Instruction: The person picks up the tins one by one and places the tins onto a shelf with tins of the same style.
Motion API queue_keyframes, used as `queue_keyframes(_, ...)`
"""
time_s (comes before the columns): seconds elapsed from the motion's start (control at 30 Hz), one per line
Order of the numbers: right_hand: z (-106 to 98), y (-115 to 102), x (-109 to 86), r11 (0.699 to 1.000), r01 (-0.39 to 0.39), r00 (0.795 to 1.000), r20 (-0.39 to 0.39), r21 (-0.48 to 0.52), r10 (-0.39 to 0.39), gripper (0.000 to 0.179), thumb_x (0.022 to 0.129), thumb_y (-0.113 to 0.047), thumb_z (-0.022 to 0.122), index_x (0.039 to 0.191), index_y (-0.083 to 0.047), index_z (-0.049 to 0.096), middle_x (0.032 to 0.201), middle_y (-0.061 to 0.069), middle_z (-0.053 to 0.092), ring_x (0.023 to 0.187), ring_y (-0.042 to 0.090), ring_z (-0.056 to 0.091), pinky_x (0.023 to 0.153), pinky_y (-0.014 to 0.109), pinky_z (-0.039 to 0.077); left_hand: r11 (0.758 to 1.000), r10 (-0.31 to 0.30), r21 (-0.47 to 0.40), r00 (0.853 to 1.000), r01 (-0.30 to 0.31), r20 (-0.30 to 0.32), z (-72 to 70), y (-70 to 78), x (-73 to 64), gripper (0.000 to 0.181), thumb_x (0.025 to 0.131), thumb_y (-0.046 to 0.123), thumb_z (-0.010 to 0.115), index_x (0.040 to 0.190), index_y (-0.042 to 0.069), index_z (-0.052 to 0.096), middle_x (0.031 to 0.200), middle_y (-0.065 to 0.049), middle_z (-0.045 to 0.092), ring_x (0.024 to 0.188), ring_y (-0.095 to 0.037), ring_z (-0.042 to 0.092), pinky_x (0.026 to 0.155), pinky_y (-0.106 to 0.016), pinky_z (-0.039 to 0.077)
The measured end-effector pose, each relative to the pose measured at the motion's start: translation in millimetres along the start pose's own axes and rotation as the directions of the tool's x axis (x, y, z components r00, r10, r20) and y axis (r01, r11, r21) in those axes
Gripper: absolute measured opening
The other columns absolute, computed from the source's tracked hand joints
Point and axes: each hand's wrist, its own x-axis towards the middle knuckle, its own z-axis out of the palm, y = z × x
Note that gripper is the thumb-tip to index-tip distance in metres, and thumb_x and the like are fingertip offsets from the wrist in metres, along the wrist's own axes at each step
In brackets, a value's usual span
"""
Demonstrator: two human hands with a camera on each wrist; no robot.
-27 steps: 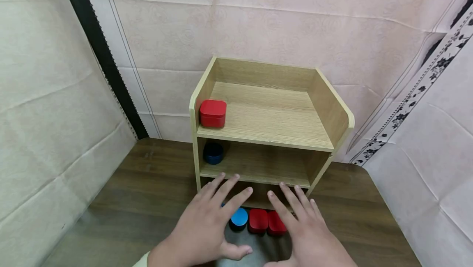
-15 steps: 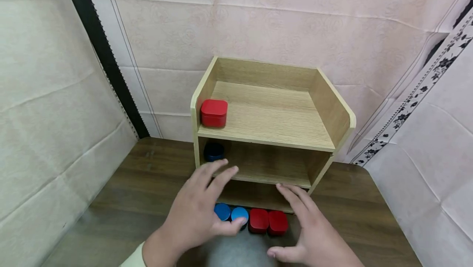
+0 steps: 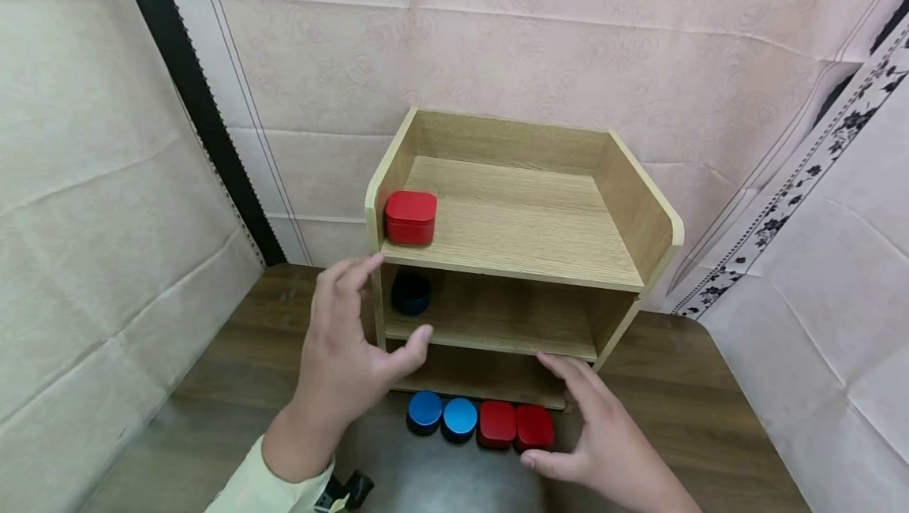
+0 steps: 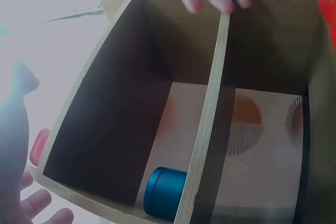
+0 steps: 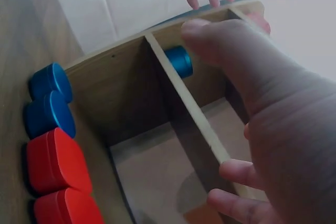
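Note:
My left hand (image 3: 341, 347) hovers at the left side of the wooden shelf unit (image 3: 511, 272), thumb and fingers spread and holding nothing. Its fingertips overlap the left panel in the head view. Close by, a red square tin (image 3: 410, 218) sits at the left of the top shelf, and a dark blue round tin (image 3: 410, 292) below it on the middle one. My right hand (image 3: 604, 442), also holding nothing, is beside the front row. That row has two blue round tins (image 3: 459, 418) on the left and two red square tins (image 3: 533, 427) on the right.
The unit stands on a dark wood-grain table (image 3: 213, 387). Pale cloth hangs behind it (image 3: 511, 47) and along both sides. A small black object (image 3: 353, 489) shows at my left sleeve (image 3: 273, 485).
My left hand has moved left and up from before the shelves to the unit's left side, uncovering the blue tins. My right hand has shifted slightly right, its fingers less spread. The tins stay put.

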Motion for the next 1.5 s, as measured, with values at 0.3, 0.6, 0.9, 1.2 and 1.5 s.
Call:
queue_keyframes(0.3, 13, 21, -1.8, 0.989, -0.092, 0.994, 0.068, 0.114, 0.084, 0.108, 0.075, -0.048, 0.105, 0.165, -0.042, 0.047, 0.157, -0.012, 0.058, 0.138, 0.010, 0.060, 0.103, 0.035, 0.063, 0.981, -0.167, -0.104, 0.986, 0.165, -0.011, 6.2, -15.1, 10.0, 0.090, 0.091, 0.020, 0.087, 0.168, 0.014, 0.041, 0.157, -0.018, 0.050, 0.140, -0.030, 0.055, 0.101, -0.055, 0.060)
queue_keyframes(0.6, 26, 42, -2.1, 0.963, -0.168, 0.981, 0.130, 0.213, 0.143, 0.101, 0.075, -0.038, 0.106, 0.160, -0.039, 0.052, 0.147, -0.009, 0.060, 0.131, 0.015, 0.060, 0.100, 0.034, 0.064, 0.944, -0.272, -0.193, 0.962, 0.267, 0.001, 9.9, -21.1, 16.7, 0.084, 0.094, 0.006, 0.080, 0.169, 0.020, 0.044, 0.154, -0.009, 0.056, 0.125, -0.015, 0.060, 0.094, -0.038, 0.060)
queue_keyframes(0.9, 41, 59, -2.6, 0.943, -0.209, 0.964, 0.218, 0.261, 0.153, 0.099, 0.078, -0.041, 0.104, 0.161, -0.025, 0.054, 0.150, 0.009, 0.063, 0.133, 0.033, 0.064, 0.100, 0.036, 0.066, 0.932, -0.305, -0.215, 0.952, 0.291, -0.030, 13.8, -21.8, 19.5, 0.069, 0.097, -0.002, 0.072, 0.161, 0.017, 0.053, 0.142, -0.009, 0.063, 0.113, -0.014, 0.067, 0.090, -0.024, 0.061)
queue_keyframes(1.2, 53, 68, -3.1, 0.973, -0.153, 0.961, 0.255, 0.175, 0.106, 0.094, 0.078, -0.039, 0.104, 0.158, -0.016, 0.060, 0.142, 0.003, 0.067, 0.120, 0.014, 0.067, 0.096, 0.032, 0.064, 0.915, -0.349, -0.231, 0.937, 0.332, -0.035, 12.8, -22.3, 18.4, 0.063, 0.098, -0.002, 0.072, 0.156, 0.018, 0.060, 0.139, -0.006, 0.066, 0.112, -0.013, 0.067, 0.090, -0.022, 0.060)
queue_keyframes(1.5, 61, 73, -4.9, 0.990, -0.112, 0.967, 0.237, 0.083, 0.089, 0.086, 0.076, -0.032, 0.104, 0.152, -0.019, 0.065, 0.134, -0.011, 0.065, 0.115, 0.006, 0.064, 0.098, 0.030, 0.060, 0.909, -0.372, -0.205, 0.928, 0.363, -0.005, 9.5, -20.7, 18.1, 0.063, 0.099, 0.000, 0.074, 0.158, 0.019, 0.060, 0.141, -0.006, 0.067, 0.114, -0.014, 0.067, 0.092, -0.022, 0.059)
